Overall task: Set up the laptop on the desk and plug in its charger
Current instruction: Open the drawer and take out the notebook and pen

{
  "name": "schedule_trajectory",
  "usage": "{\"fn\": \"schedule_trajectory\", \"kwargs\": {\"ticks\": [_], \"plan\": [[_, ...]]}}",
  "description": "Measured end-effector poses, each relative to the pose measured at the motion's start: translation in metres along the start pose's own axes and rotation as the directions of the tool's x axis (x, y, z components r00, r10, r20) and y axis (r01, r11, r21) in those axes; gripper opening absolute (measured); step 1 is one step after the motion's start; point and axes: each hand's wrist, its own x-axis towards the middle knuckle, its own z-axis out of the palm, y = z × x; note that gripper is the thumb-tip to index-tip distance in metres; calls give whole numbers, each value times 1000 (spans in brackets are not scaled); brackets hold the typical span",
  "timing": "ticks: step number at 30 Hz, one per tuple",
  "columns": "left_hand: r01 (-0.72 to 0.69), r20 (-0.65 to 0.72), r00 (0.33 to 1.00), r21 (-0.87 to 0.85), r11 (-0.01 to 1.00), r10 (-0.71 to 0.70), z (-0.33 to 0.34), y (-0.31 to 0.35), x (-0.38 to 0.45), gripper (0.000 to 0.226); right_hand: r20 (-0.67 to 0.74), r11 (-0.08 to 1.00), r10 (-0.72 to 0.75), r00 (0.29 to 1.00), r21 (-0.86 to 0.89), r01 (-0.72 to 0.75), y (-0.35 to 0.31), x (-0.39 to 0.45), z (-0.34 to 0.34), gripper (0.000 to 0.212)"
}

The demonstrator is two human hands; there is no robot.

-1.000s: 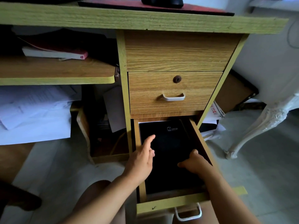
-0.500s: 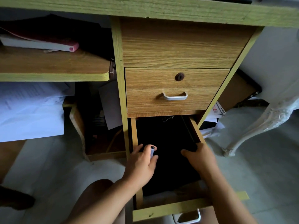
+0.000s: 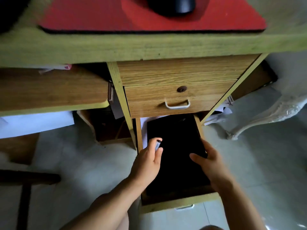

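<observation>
— Down at six o'clock from the table, what sits in the open bottom drawer?

— The black laptop, closed and lying flat, filling most of the drawer. Its far end reaches under the shut drawer at twelve o'clock from it. A strip of white paper shows along its nine o'clock edge.

— And the hands?

— The left hand is at the laptop's nine o'clock edge. Its thumb and forefinger pinch a small bluish object with a dark tip; I cannot tell what it is. The other fingers lie near the laptop's edge, but I cannot tell whether they touch it.

— The right one?

— The right hand is at the three o'clock edge, thumb laid across the lid, fingers curled down around the side between laptop and drawer wall. It grips the laptop.

— Anything on the table top?

— A red mat with a black object on it at twelve o'clock, only partly in view. At nine o'clock from the drawers a pull-out shelf juts forward, white papers below it. A white carved furniture leg stands on the floor at three o'clock.
</observation>
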Motion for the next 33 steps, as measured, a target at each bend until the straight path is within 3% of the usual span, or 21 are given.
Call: {"fn": "schedule_trajectory", "kwargs": {"ticks": [4,9,15,24,33], "plan": [[57,81,995,83,995,-64,-33,36,-13,18,-73,985,92,993,151,-80,-48,-48,-16,47],[88,154,983,111,990,-104,-85,102,-35,20,-79,967,153,985,220,-132,-118,-120,-34,45],[79,96,991,174,982,-97,-151,202,-59,15,-65,959,147,987,254,-126,-194,-213,-64,45],[109,103,987,161,981,-126,-205,317,-83,22,-39,960,-95,995,259,102,-275,-308,-126,50],[59,-25,998,101,993,-57,-232,353,-51,26,-92,907,-340,936,231,352,-340,-266,-124,55]]}}
